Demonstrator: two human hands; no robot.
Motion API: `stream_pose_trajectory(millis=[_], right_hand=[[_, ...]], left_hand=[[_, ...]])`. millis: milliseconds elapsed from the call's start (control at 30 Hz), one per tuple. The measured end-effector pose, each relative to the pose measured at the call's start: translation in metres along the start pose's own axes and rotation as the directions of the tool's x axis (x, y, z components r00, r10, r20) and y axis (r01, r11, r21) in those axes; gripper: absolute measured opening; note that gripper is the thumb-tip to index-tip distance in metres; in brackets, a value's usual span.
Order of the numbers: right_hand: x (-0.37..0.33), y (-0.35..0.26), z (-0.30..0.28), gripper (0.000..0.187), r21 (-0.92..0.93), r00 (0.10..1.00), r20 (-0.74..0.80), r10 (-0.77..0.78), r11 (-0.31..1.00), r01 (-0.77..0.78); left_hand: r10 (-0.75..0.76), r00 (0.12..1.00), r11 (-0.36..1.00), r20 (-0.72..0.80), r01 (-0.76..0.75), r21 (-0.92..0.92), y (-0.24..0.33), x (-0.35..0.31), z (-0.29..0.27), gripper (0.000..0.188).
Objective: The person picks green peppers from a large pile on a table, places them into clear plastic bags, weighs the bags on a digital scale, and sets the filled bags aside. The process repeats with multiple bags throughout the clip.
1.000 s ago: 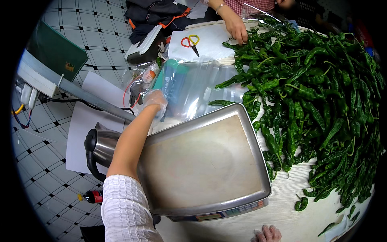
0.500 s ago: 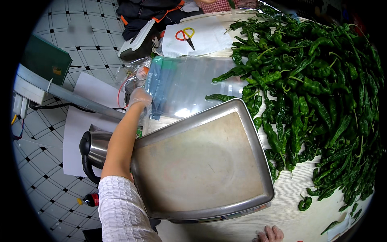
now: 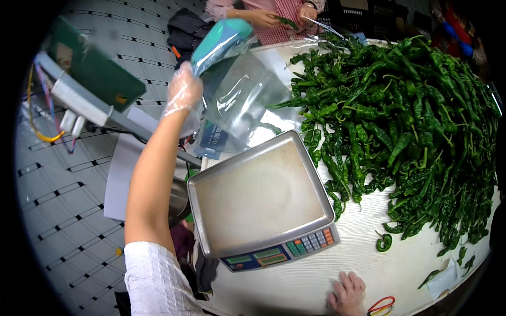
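My left hand (image 3: pixel 184 88), in a clear thin glove, grips the top of a clear plastic bag (image 3: pixel 245 100) with a blue and green end. The bag is lifted at that end and its far part trails over the table beside the peppers. My right hand (image 3: pixel 348 294), also gloved, lies on the table's near side with its fingers slightly bent, apart, and nothing in them. Beside it show the red and yellow handles of scissors (image 3: pixel 382 305). Between my hands stands a weighing scale (image 3: pixel 258 197) with a bare metal tray and keys on its front.
A big heap of green peppers (image 3: pixel 400 116) covers the table's right side. Across the table a co-worker's hands (image 3: pixel 287 18) hold a pepper and scissors. A metal kettle (image 3: pixel 179 200) stands left of the scale. A grey rail (image 3: pixel 124 124) crosses at the left.
My left hand has pulled up the end of the plastic bag and moved away from me. My view has shifted, bringing the scale's keys and more of my right hand into sight.
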State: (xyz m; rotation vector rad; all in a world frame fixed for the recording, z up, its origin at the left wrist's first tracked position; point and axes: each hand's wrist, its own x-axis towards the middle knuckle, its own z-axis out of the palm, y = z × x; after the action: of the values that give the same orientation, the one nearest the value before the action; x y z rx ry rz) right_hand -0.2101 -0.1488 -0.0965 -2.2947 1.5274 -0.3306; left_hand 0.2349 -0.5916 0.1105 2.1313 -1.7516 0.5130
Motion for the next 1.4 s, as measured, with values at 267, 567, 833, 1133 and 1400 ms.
stream_pose_trajectory(millis=[267,567,833,1133,1400], right_hand=[[-0.003,0.010,0.019,0.050,0.099,0.975,-0.208,-0.083,0.990,0.105],[0.015,0.037,-0.055,0.107,0.958,0.964,0.211,0.160,-0.231,-0.171],[-0.029,0.057,-0.062,0.106,0.742,0.914,0.363,-0.180,-0.538,-0.400],[-0.015,0.047,-0.004,0.073,0.729,0.728,0.685,0.044,-0.039,-0.683],[-0.004,0.034,0.038,0.046,0.759,0.785,0.609,0.112,0.202,-0.618]], left_hand=[[0.121,0.965,0.941,-0.234,-0.187,-0.283,0.091,-0.064,-0.240,0.022],[-0.328,0.943,0.501,0.058,0.226,-0.835,0.054,-0.257,-0.330,0.039],[-0.552,0.553,0.160,0.624,0.804,-0.572,0.023,-0.518,-0.206,0.034],[-0.681,0.541,0.606,0.493,0.795,-0.034,0.004,-0.577,-0.164,0.044],[-0.005,0.856,0.918,0.517,0.209,-0.338,0.173,-0.596,-0.113,0.041]])
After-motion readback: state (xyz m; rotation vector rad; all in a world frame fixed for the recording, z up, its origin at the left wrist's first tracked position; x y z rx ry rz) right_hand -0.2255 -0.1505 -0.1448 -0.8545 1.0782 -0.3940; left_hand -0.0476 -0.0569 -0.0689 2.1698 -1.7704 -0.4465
